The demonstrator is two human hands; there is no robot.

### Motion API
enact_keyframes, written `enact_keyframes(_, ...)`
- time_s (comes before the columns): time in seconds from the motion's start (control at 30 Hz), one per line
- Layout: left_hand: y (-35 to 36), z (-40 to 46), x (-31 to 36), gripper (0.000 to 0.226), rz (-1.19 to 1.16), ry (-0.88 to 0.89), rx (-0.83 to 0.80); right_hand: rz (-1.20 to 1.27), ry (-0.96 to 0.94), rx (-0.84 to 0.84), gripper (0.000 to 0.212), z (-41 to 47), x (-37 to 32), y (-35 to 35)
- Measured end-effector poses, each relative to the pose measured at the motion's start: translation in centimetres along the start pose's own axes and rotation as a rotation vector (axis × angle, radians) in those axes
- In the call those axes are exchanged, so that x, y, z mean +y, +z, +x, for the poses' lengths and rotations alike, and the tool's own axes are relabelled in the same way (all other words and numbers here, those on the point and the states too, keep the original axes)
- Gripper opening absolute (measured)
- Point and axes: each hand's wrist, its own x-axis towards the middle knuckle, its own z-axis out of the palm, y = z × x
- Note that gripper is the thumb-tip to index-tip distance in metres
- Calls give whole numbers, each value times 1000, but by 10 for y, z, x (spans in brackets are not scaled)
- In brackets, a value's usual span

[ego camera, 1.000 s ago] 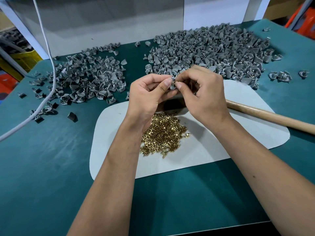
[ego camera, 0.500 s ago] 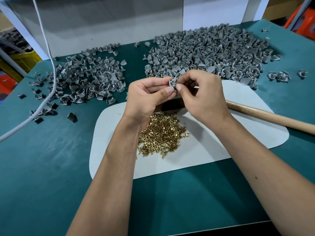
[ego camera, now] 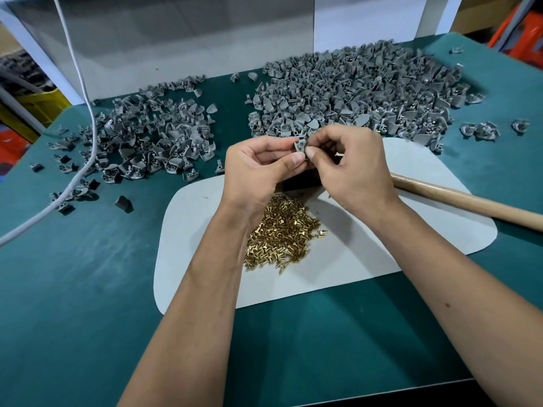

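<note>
My left hand [ego camera: 258, 168] and my right hand [ego camera: 349, 165] meet above the white mat [ego camera: 382, 259]. Between their fingertips sits one small grey plastic part [ego camera: 300, 146], pinched by thumb and fingers of both hands. Below my hands a heap of small brass inserts [ego camera: 282, 233] lies on the mat. A large pile of the same grey parts [ego camera: 352, 92] spreads behind my hands at the right. A smaller, looser pile of grey parts [ego camera: 147, 142] lies at the left.
A wooden handle [ego camera: 470, 201] lies across the mat's right side, its head hidden under my right hand. A white cable [ego camera: 85, 136] runs down over the left pile. A grey panel [ego camera: 176, 39] stands behind the green table [ego camera: 73, 289]. Several stray grey parts [ego camera: 482, 130] lie far right.
Both hands have drifted slightly lower and nearer while turning the grey part between the fingertips. The piles, brass heap and wooden handle stay where they were.
</note>
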Motion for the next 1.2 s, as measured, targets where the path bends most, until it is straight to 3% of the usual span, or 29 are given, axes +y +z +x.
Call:
enact_keyframes(0.23,-3,-1,8,31,-150,-22,-48,20,-232,2,11,4,5,-14)
enact_keyframes(0.6,-2,-1,7,31,-214,-82,-81,-5,-379,76,5,6,7,-18)
enact_keyframes(0.73,-2,-1,6,15,-104,-41,-95,-53,-363,58,4,5,7,-16)
enact_keyframes(0.93,0,1,3,38,145,186,-40,-57,-261,78,8,4,8,-15)
enact_keyframes(1.2,7,1,-3,25,130,197,3,-84,-251,110,5,2,4,-12)
